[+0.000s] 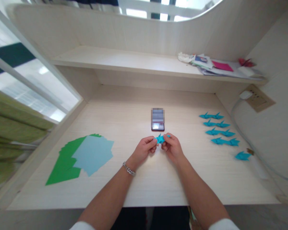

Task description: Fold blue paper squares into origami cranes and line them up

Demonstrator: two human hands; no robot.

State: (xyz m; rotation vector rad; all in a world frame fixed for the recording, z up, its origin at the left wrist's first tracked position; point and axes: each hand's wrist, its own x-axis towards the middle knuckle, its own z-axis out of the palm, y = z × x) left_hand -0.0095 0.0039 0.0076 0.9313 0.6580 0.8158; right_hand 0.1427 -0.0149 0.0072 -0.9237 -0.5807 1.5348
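Note:
Between my two hands is a small blue folded-paper crane (160,139), held just above the desk. My left hand (147,147) pinches its left end between thumb and fingers. On the other side, my right hand (171,145) grips the right end the same way. Parts of the paper are covered by the fingertips. A phone (157,126) lies on the desk right behind the hands, its screen blurred out. Several similar blue paper cranes (216,124) rest in rows to the right, with a single one (243,156) nearer the front.
Fanned green paper sheets (67,163) and light-blue sheets (93,155) overlap on the left of the desk (144,185). A shelf (124,62) spans the back, with papers (222,66) at its right. A white cable (240,127) runs from a wall socket (260,97) down the right side.

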